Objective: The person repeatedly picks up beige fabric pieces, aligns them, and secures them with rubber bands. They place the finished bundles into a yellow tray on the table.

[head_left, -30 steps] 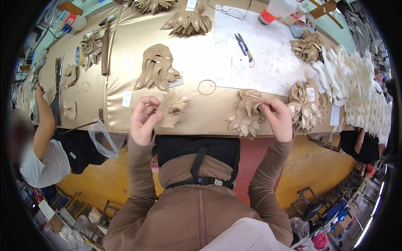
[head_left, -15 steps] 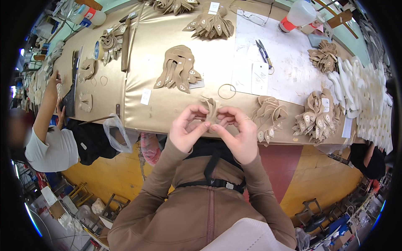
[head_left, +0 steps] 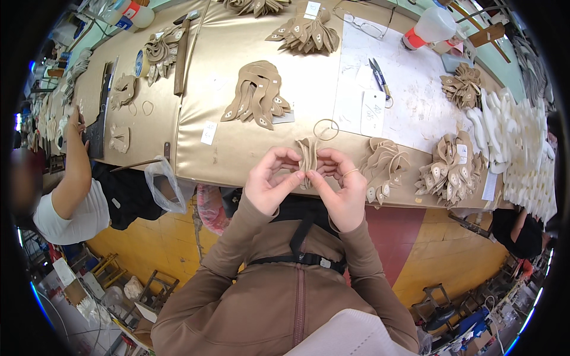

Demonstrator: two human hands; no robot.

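My left hand (head_left: 270,181) and my right hand (head_left: 341,187) meet at the near edge of the gold-covered table (head_left: 225,148). Between their fingertips they pinch a small stack of tan cut leather pieces (head_left: 307,159), held upright. A thin rubber band (head_left: 325,129) lies on the table just beyond the stack. Right of my right hand lies a loose pile of the same tan pieces (head_left: 383,166).
More tan piles lie about: one mid-table (head_left: 256,98), one at the back (head_left: 307,34), one at the right edge (head_left: 448,169). White pieces (head_left: 519,160) line the far right. Scissors (head_left: 379,74) rest on a white sheet. A plastic bag (head_left: 161,185) hangs off the edge. Another person (head_left: 71,190) works at left.
A second ago my hands were apart, each at a separate pile on the table edge. They have come together at the middle with one stack between them.
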